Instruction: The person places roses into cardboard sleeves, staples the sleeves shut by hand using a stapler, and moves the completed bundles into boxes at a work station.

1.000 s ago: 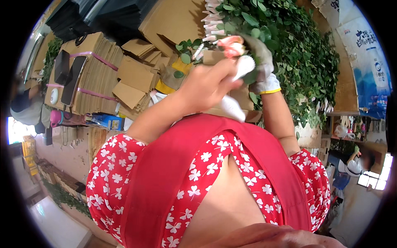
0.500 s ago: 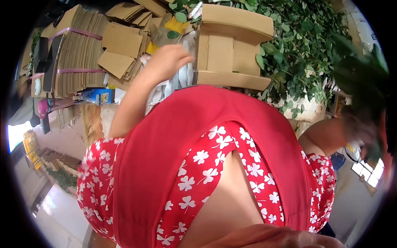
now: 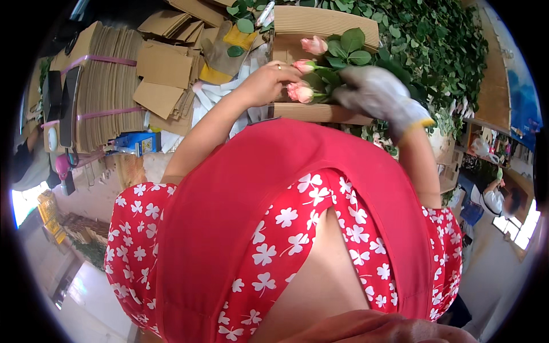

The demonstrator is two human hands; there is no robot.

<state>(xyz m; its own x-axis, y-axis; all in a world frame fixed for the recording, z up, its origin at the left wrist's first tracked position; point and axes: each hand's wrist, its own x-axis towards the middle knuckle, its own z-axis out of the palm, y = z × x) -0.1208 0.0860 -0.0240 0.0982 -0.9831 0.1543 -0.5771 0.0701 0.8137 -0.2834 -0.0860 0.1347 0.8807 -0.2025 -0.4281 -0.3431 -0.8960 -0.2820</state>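
Note:
Three pink roses, among them an upper rose (image 3: 314,45), a middle rose (image 3: 304,66) and a lower rose (image 3: 300,91), lie with heads to the left over a corrugated cardboard tray (image 3: 326,23). My right hand (image 3: 377,94), in a grey-white glove with a yellow cuff, is closed over their stems; motion blurs its fingers. Green rose leaves (image 3: 353,40) spread above the glove. At the rose heads is my left hand (image 3: 267,83), bare with a ring, its fingers slightly bent and apart at the blooms. Some fingertips are hidden.
A big heap of leafy stems (image 3: 434,51) fills the far right. To the left stand a strapped stack of cardboard (image 3: 108,74) and loose cardboard pieces (image 3: 163,66). White strips (image 3: 211,103) and a yellow-and-grey glove (image 3: 237,37) lie between them and the tray.
My right hand has swung in from the far right with the leafy roses, bringing them over the tray. My left hand has moved right to the rose heads.

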